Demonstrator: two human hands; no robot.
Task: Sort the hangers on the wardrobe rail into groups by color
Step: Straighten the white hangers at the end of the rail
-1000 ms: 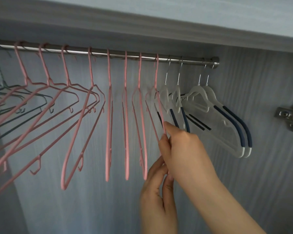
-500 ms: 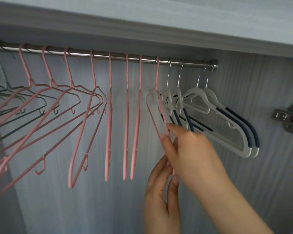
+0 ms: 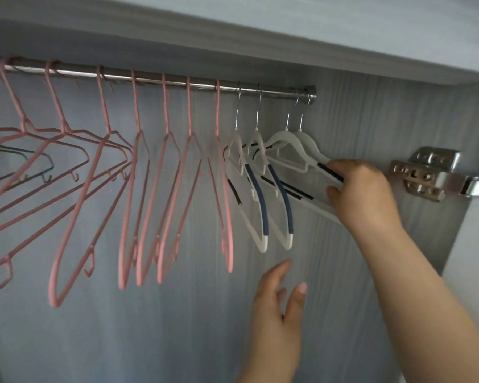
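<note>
- The right hand (image 3: 362,194) has fingers and thumb curled round the lower arms of the end white hangers (image 3: 281,138), a pair hooked at the rail's end, up and left of it.
- Best done, I judge, by sliding both together with their hooks seated on the rail (image 3: 177,80), without twisting them into their neighbours.
- The left hand (image 3: 277,308) hovers below, fingers relaxed, holding nothing.
- Just left of the grip hang two more white hangers (image 3: 264,208); beyond them are the pink hangers (image 3: 138,217), then grey hangers (image 3: 36,158).
- Near the knuckles' right, a metal hinge (image 3: 426,175) could catch them.
</note>
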